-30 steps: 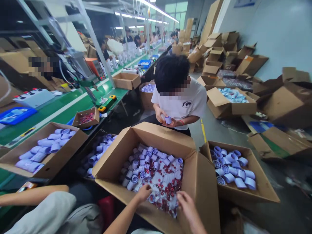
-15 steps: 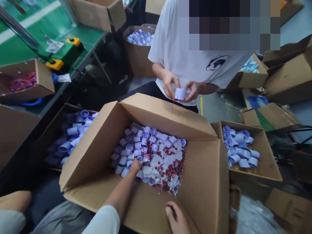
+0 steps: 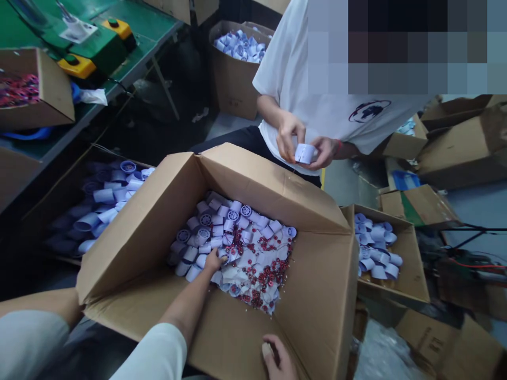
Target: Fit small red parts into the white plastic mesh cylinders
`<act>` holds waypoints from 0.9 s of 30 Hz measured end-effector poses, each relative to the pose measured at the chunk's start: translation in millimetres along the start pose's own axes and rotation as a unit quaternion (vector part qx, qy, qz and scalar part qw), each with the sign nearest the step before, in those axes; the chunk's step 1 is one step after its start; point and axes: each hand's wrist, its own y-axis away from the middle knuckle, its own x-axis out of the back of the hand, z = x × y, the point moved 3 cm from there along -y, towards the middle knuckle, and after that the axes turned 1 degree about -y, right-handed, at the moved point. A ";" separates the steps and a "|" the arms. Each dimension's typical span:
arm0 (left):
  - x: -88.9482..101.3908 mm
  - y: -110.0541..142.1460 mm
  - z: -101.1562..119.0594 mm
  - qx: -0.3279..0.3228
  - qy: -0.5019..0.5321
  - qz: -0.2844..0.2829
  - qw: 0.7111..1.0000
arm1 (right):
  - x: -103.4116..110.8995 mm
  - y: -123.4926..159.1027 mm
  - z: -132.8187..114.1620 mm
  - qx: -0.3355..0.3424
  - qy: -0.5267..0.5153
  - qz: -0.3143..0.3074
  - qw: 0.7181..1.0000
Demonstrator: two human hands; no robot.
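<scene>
A large open cardboard box [image 3: 317, 295] holds a pile of white cylindrical parts [image 3: 216, 224] mixed with small red rings [image 3: 266, 275]. My left hand [image 3: 214, 262] reaches into the pile from the near side. Its fingers are curled down among the parts, and what they grip is hidden. My right hand [image 3: 277, 360] is at the box's near wall, closed on a small whitish piece [image 3: 266, 349]. Across the box, a person in a white T-shirt holds one white cylinder [image 3: 304, 153] in both hands.
More open boxes of white parts stand to the right [image 3: 412, 274], to the left [image 3: 106, 192] and behind the person [image 3: 232, 79]. A box of red pieces [image 3: 51, 100] and yellow button switches [image 3: 75, 66] sit on the green bench at the upper left. Other cartons crowd the right.
The view has tipped down onto the box. My left hand has pushed further into the pile. My right hand has drawn back to the near wall, closed on a small piece.
</scene>
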 end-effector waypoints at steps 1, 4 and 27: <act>1.0 0.8 0.6 -0.002 0.005 -0.003 1.000 | 1.3 -2.2 -0.7 -0.004 -0.001 -0.004 1.000; 8.2 5.4 3.5 -0.004 0.017 -0.009 1.000 | 3.4 -7.8 -7.7 -0.007 -0.007 -0.042 0.999; 37.0 220.2 70.7 -0.169 0.242 -0.343 0.892 | 8.7 -36.5 -100.2 0.095 -0.339 -0.180 0.918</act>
